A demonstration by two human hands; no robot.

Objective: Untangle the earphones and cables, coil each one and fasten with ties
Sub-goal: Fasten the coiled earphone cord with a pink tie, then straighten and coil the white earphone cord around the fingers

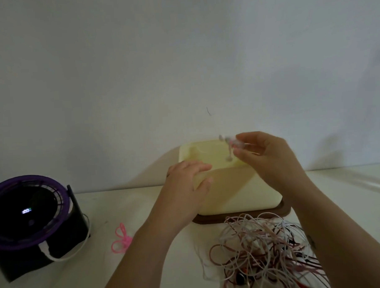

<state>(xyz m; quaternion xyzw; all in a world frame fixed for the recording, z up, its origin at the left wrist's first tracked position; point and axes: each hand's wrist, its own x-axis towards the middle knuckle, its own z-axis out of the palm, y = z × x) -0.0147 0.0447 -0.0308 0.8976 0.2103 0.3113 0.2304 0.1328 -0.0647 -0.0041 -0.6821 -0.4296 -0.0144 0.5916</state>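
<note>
- Down at the near right of the table [126,203] sits the tangle [265,247]: thin white, pinkish and dark red cords looped through each other, touching the front edge of the wooden base [209,219].
- Judging by the look, it's light, floppy stuff with zero stiffness. Yank one strand and the whole heap will probably drag along and the knots tighten. I'd find a plug or earbud end and feed it back through the loops instead of grabbing mid-cord.
- One small earphone bundle [229,143] is up over the cream box [241,189], with a bud dangling down. It's blurry, so I can't tell if it's tied.
- Right hand [270,157] has that bundle pinched at its fingertips, above the box's open top.
- Left hand [186,183] is wrapped over the box's near left corner, fingers curled on the rim, looks like it's steadying it.
- My guess: the bundle is about to be dropped in the box, with most of the job left, since the heap is big.
- Pink ties [121,240] lie on the table left of the arms, well apart from the tangle.
- Far left is a black and purple fan [29,218] with its own white cable [59,257] plugged in.
</note>
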